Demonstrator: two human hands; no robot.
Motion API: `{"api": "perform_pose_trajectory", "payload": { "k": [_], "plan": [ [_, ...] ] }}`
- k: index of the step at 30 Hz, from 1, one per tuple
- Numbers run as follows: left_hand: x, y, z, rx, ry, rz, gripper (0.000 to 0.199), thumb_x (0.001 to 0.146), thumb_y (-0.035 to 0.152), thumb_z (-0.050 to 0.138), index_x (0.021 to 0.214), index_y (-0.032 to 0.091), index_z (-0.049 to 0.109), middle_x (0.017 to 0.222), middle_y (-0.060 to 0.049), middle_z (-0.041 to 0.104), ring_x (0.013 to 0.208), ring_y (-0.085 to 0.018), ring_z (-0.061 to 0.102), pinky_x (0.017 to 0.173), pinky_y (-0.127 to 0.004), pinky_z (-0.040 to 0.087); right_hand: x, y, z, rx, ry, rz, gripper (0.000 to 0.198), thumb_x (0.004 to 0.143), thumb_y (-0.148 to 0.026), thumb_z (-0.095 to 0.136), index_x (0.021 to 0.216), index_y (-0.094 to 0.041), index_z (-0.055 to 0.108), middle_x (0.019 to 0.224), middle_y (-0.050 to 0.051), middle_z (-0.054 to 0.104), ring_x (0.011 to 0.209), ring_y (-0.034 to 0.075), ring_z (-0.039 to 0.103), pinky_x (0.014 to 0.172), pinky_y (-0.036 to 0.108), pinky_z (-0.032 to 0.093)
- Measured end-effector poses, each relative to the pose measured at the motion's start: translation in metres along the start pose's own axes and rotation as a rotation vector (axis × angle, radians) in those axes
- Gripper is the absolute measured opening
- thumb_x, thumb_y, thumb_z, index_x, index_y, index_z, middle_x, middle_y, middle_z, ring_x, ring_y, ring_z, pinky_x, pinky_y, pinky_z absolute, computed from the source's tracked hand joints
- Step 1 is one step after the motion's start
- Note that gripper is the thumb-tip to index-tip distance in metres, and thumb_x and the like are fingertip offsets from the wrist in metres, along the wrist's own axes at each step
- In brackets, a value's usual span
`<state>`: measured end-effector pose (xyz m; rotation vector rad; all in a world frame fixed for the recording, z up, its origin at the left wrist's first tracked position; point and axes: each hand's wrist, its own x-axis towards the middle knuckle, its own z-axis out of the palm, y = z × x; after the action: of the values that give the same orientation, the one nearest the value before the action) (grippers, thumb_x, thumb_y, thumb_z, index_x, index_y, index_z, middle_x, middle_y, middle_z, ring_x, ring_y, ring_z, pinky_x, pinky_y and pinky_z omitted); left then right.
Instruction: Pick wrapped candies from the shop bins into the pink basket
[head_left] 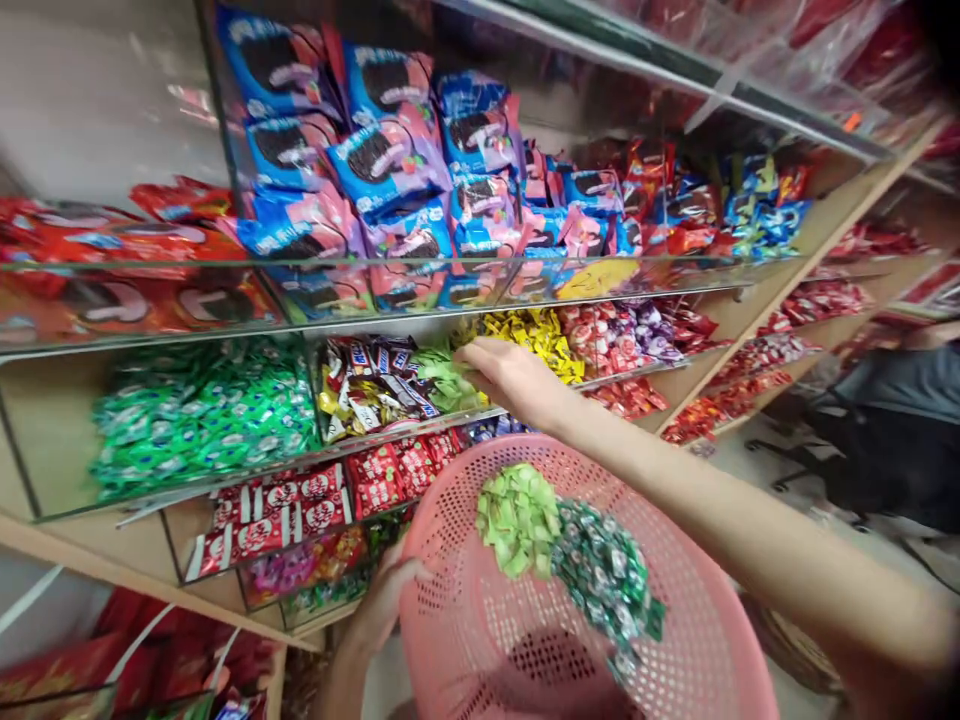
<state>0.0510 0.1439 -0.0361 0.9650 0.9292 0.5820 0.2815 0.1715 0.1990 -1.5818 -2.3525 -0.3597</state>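
Observation:
My left hand [390, 590] grips the left rim of a pink perforated plastic basket [480, 610], its fingers partly hidden. Inside the basket lie a pile of light green wrapped candies [519, 520] and a pile of dark green and silver wrapped candies [604, 570]. My right hand [510, 375] reaches over the basket into a shelf compartment. Its fingers close on light green candies [446, 378] there, and the fingertips are partly hidden. Beside these lie dark-wrapped chocolate bars [375, 365] and yellow-wrapped candies [536, 340].
Glass-fronted shelves carry blue and pink cookie packets [390, 165] above and many green candies [210, 410] at left. Red and white packets [277, 510] fill a lower shelf. A glass ledge [420, 325] runs above my right hand. An office chair [795, 460] stands at right, near a person in dark clothing.

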Motion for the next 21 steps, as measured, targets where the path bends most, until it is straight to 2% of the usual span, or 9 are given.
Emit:
{"api": "perform_pose_trajectory", "payload": {
  "k": [3,5,7,9,11,17,21],
  "plan": [
    [0.003,0.0,0.0,-0.001,0.014,-0.013,0.067,0.062,0.016,0.053,0.128,0.021,0.055,0.129,-0.007,0.059,0.128,-0.028,0.044,0.108,-0.041,0.034,-0.045,0.006,0.012,0.31,0.095,0.092,0.019,0.093,-0.024,0.043,0.1,-0.014,0.059,0.093,0.005,0.062,0.084,0.014,0.056,0.076,0.026,0.043],
    [0.002,0.002,0.0,0.002,-0.002,-0.016,0.066,0.062,0.016,0.052,0.128,0.021,0.056,0.127,-0.007,0.06,0.127,-0.029,0.045,0.108,-0.043,0.034,-0.078,0.015,0.039,0.469,0.05,0.253,0.017,0.089,-0.027,0.05,0.094,-0.015,0.061,0.086,0.004,0.063,0.077,0.013,0.056,0.072,0.026,0.044],
    [0.001,0.003,0.001,0.006,-0.02,-0.019,0.066,0.061,0.016,0.052,0.127,0.021,0.057,0.127,-0.007,0.06,0.127,-0.029,0.045,0.106,-0.043,0.036,-0.107,0.027,0.074,0.643,-0.056,0.424,0.016,0.084,-0.027,0.054,0.089,-0.014,0.061,0.078,0.003,0.063,0.069,0.013,0.055,0.066,0.027,0.045],
    [0.001,0.005,0.001,0.008,-0.034,-0.014,0.066,0.062,0.015,0.051,0.127,0.021,0.057,0.129,-0.007,0.059,0.129,-0.028,0.043,0.106,-0.042,0.037,-0.13,0.036,0.107,0.825,-0.134,0.622,0.016,0.079,-0.028,0.056,0.087,-0.015,0.061,0.075,0.002,0.063,0.064,0.013,0.054,0.061,0.027,0.046],
    [0.001,0.005,0.0,0.007,-0.037,-0.007,0.065,0.063,0.016,0.051,0.128,0.021,0.057,0.13,-0.007,0.058,0.13,-0.028,0.042,0.107,-0.041,0.036,-0.145,0.042,0.129,0.934,-0.165,0.741,0.015,0.076,-0.027,0.057,0.084,-0.015,0.061,0.075,0.002,0.062,0.062,0.012,0.054,0.059,0.027,0.048],
    [0.003,0.005,-0.001,0.025,-0.024,-0.008,0.069,0.061,0.015,0.051,0.13,0.021,0.054,0.131,-0.007,0.058,0.136,-0.026,0.033,0.112,-0.04,0.029,-0.156,0.037,0.146,1.057,-0.136,0.911,0.018,0.068,-0.031,0.065,0.076,-0.017,0.057,0.06,-0.002,0.057,0.053,0.012,0.054,0.053,0.024,0.047],
    [0.002,0.005,0.001,0.028,0.004,-0.005,0.073,0.063,0.015,0.052,0.135,0.021,0.049,0.139,-0.007,0.051,0.128,-0.028,0.044,0.105,-0.041,0.037,-0.158,0.03,0.153,1.149,-0.157,1.014,0.021,0.064,-0.03,0.068,0.073,-0.017,0.056,0.051,-0.003,0.056,0.047,0.011,0.051,0.048,0.023,0.042]
  ]
}}
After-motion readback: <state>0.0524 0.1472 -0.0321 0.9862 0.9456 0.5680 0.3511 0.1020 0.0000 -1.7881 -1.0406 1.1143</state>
